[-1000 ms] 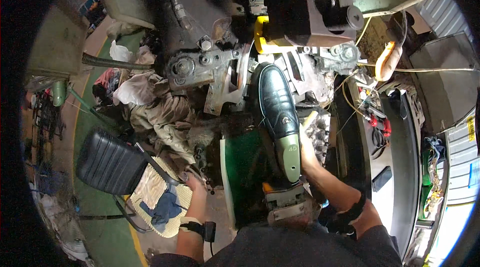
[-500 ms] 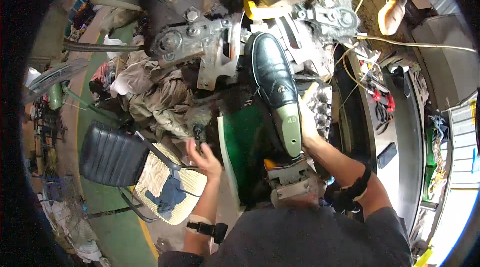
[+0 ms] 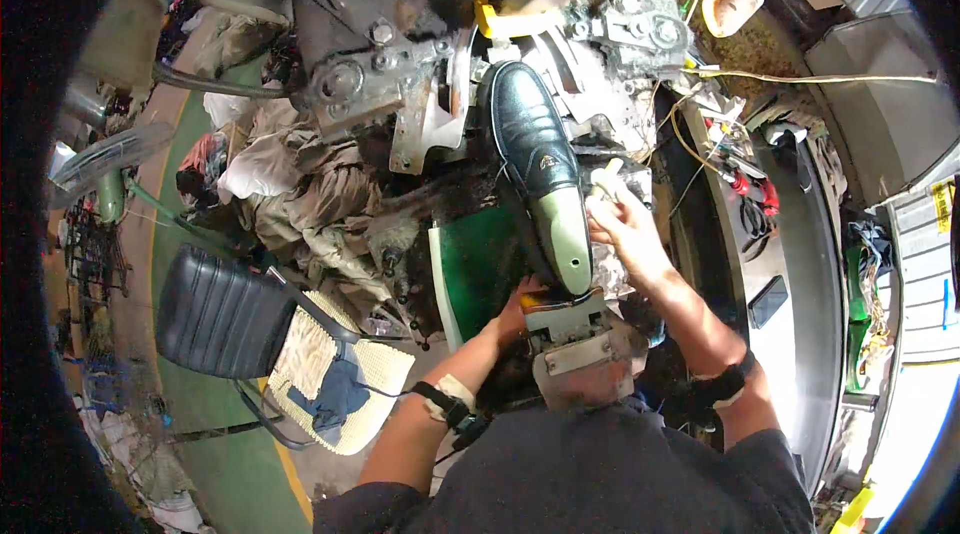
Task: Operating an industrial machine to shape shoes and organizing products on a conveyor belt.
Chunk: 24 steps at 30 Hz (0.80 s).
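A black leather shoe (image 3: 530, 124) on a pale green shoe last (image 3: 562, 229) sits in the machine, toe away from me and the last's heel end toward me. Beside the last, on its right, my right hand (image 3: 628, 231) is closed with its fingers round a small pale yellow stick-like piece (image 3: 607, 176); its exact kind does not show. My left hand (image 3: 515, 314) reaches low to the left side of the metal heel support (image 3: 575, 349), under the last's near end. Its fingers are in shadow and partly hidden there.
Metal clamp arms (image 3: 430, 124) flank the shoe, with a yellow bracket (image 3: 487, 9) behind. At left stands a black-backed chair (image 3: 225, 314) near crumpled brown cloth (image 3: 320, 194). On the right, a bench (image 3: 800, 334) bears a phone (image 3: 768, 301) and red-handled tools (image 3: 755, 192). A lamp (image 3: 735, 9) hangs at upper right.
My left hand has moved right, from beside the chair to the heel support. My right hand has come off the last's side and up, and now holds the pale yellow piece.
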Each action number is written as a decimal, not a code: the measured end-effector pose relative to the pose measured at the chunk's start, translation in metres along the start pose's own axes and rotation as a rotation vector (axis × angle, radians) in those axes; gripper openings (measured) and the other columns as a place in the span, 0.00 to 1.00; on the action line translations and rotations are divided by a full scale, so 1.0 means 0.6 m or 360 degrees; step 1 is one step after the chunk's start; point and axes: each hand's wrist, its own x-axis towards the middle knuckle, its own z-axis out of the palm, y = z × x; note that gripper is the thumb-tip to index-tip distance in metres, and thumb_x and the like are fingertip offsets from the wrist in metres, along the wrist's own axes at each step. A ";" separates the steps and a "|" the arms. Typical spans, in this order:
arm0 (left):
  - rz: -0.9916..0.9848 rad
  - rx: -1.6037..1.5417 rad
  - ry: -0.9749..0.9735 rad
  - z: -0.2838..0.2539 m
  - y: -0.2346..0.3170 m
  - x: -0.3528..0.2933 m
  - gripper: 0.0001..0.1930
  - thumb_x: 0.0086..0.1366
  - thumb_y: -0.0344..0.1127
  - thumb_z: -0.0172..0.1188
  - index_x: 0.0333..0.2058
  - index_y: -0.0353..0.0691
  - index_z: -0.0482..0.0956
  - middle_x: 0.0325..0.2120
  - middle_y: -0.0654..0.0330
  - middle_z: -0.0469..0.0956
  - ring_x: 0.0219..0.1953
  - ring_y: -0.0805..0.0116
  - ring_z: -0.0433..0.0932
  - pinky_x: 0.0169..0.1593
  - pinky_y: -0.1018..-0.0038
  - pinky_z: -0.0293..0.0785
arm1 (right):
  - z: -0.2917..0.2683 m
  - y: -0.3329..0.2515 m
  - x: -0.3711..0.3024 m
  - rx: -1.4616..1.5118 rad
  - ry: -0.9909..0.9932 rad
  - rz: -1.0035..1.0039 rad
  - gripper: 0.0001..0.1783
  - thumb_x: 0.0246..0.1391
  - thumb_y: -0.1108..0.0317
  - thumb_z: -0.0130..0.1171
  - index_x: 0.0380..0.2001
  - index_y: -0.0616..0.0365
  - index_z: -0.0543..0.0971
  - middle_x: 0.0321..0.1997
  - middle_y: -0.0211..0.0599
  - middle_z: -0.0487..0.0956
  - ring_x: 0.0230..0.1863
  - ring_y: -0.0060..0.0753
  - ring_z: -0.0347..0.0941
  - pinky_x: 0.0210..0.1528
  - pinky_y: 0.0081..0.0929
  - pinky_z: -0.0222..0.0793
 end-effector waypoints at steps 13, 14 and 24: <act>0.0047 0.1591 0.0468 0.063 0.461 -0.247 0.27 0.35 0.35 0.82 0.39 0.42 0.86 0.34 0.56 0.84 0.37 0.58 0.83 0.43 0.67 0.78 | 0.042 -0.031 -0.179 -0.0871 -0.0124 -0.1338 0.22 0.62 0.66 0.64 0.57 0.60 0.76 0.44 0.43 0.84 0.45 0.39 0.82 0.49 0.36 0.77; 0.0248 0.1637 0.0653 0.056 0.507 -0.270 0.27 0.36 0.35 0.82 0.40 0.39 0.86 0.33 0.57 0.84 0.38 0.60 0.83 0.45 0.66 0.79 | 0.053 -0.037 -0.194 -0.0792 -0.0221 -0.1641 0.22 0.59 0.66 0.66 0.55 0.63 0.78 0.47 0.47 0.83 0.47 0.47 0.82 0.51 0.40 0.77; 0.0707 -0.0577 0.1304 0.018 0.623 -0.247 0.29 0.73 0.46 0.50 0.64 0.30 0.65 0.60 0.49 0.72 0.61 0.53 0.73 0.66 0.56 0.66 | 0.046 -0.020 -0.270 -0.1387 -0.0608 -0.2402 0.42 0.54 0.60 0.56 0.71 0.61 0.60 0.77 0.52 0.54 0.78 0.58 0.45 0.77 0.62 0.40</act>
